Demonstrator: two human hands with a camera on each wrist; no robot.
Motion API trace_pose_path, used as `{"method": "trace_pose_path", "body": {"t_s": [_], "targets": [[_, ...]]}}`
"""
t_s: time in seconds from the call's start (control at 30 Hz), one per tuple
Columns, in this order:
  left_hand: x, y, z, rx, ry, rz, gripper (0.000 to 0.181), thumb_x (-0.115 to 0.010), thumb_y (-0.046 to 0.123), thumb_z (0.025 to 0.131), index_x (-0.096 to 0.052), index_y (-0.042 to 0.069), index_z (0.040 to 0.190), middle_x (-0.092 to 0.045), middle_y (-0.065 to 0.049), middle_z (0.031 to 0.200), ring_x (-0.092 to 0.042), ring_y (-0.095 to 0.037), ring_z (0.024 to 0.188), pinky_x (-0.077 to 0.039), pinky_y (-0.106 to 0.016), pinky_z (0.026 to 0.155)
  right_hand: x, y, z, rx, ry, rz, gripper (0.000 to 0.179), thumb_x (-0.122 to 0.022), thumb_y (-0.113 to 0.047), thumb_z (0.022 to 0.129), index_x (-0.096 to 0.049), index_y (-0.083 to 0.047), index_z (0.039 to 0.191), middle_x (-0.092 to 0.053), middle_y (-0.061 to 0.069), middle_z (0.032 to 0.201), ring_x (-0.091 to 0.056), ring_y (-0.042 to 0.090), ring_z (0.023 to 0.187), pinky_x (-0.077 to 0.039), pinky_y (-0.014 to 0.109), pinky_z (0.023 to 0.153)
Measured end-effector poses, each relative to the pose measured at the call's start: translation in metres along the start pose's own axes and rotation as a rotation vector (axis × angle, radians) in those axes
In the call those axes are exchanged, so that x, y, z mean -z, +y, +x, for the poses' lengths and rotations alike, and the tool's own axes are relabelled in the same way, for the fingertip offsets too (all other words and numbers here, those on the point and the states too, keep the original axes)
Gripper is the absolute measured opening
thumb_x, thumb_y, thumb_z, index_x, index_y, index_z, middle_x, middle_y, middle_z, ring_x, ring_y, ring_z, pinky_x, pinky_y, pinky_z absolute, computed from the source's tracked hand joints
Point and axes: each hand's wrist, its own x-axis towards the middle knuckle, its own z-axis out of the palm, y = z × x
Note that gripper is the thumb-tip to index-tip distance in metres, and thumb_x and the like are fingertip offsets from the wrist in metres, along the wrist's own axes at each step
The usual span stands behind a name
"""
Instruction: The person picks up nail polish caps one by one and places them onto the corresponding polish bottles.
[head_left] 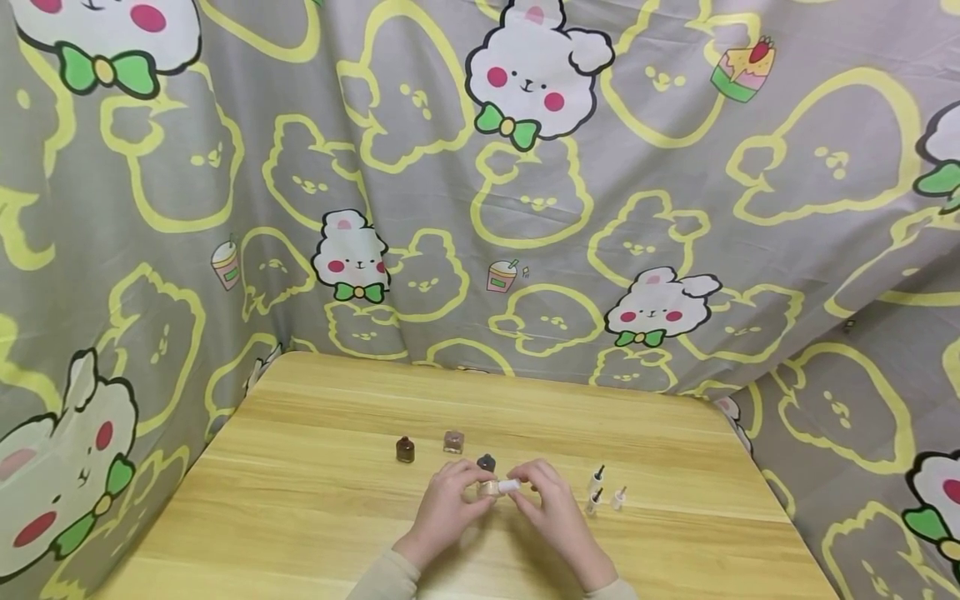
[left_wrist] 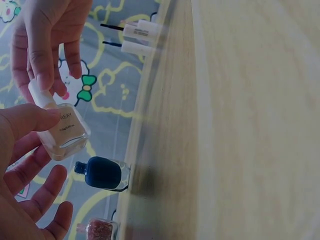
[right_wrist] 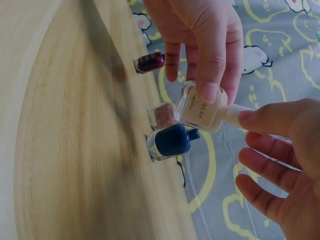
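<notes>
A nail polish bottle (right_wrist: 200, 109) of pale beige polish with a white cap (right_wrist: 237, 115) is held above the table. My left hand (head_left: 453, 505) pinches its glass body between thumb and fingers. The thumb and fingers of my right hand (head_left: 553, 507) pinch the white cap, which sits at the bottle's neck. Just beyond my left hand stands a capless dark blue polish bottle (right_wrist: 173, 140). Farther back are a capless pinkish glitter bottle (head_left: 453, 442) and a capless dark red one (head_left: 405, 450).
To the right of my right hand, three white caps stand on the wooden table (head_left: 300, 508) with their brushes pointing up; one is a white cap (head_left: 619, 498) at the far right. A patterned grey curtain (head_left: 420, 167) surrounds the table's back and sides.
</notes>
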Motion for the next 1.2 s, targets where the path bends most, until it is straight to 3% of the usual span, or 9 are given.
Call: {"method": "trace_pose_path", "body": {"t_s": [0.27, 0.57, 0.97, 1.07, 1.2], "targets": [[-0.0003, 0.0011, -0.0005, 0.003, -0.001, -0.003, 0.023, -0.08, 0.024, 0.077, -0.073, 0.021, 0.098, -0.069, 0.011, 0.098, -0.06, -0.009, 0.093, -0.05, -0.036, 0.084, 0.0008, -0.0028, 0.0009, -0.046, 0.006, -0.041, 0.026, -0.084, -0.01, 0.069, -0.066, -0.013, 0.089, -0.067, -0.004, 0.088, -0.064, 0.009, 0.081, -0.058, 0.029, 0.072], [-0.0001, 0.0033, -0.0009, -0.01, -0.009, 0.012, 0.023, -0.08, 0.023, 0.077, -0.073, 0.021, 0.099, -0.069, 0.011, 0.099, -0.06, -0.008, 0.094, -0.05, -0.042, 0.086, 0.0017, -0.0056, 0.0021, -0.22, -0.02, -0.018, 0.02, -0.083, -0.019, 0.074, -0.062, -0.02, 0.074, -0.06, -0.014, 0.075, -0.056, 0.002, 0.072, -0.053, 0.025, 0.066], [0.0002, 0.0061, -0.0007, -0.016, -0.011, 0.019, 0.024, -0.08, 0.023, 0.077, -0.073, 0.022, 0.1, -0.069, 0.012, 0.099, -0.06, -0.008, 0.095, -0.051, -0.042, 0.087, 0.0004, -0.004, 0.0043, -0.211, -0.004, -0.031, 0.032, -0.08, -0.022, 0.077, -0.053, -0.018, 0.061, -0.048, -0.013, 0.062, -0.037, -0.006, 0.058, -0.039, 0.013, 0.052], [0.0003, 0.006, -0.0007, -0.011, -0.014, 0.017, 0.024, -0.08, 0.024, 0.077, -0.073, 0.022, 0.1, -0.069, 0.012, 0.099, -0.06, -0.008, 0.095, -0.05, -0.043, 0.088, -0.0002, -0.0034, 0.004, -0.219, -0.001, -0.023, 0.032, -0.08, -0.023, 0.077, -0.052, -0.019, 0.062, -0.048, -0.013, 0.062, -0.038, -0.005, 0.058, -0.04, 0.013, 0.052], [0.0003, 0.0055, -0.0013, -0.011, -0.019, 0.014, 0.025, -0.08, 0.023, 0.077, -0.073, 0.021, 0.1, -0.069, 0.012, 0.1, -0.061, -0.009, 0.096, -0.051, -0.046, 0.088, -0.0008, -0.0033, 0.0031, -0.252, 0.013, 0.025, 0.025, -0.082, -0.025, 0.076, -0.058, -0.018, 0.071, -0.051, -0.011, 0.068, -0.047, 0.001, 0.063, -0.049, 0.019, 0.058]]}}
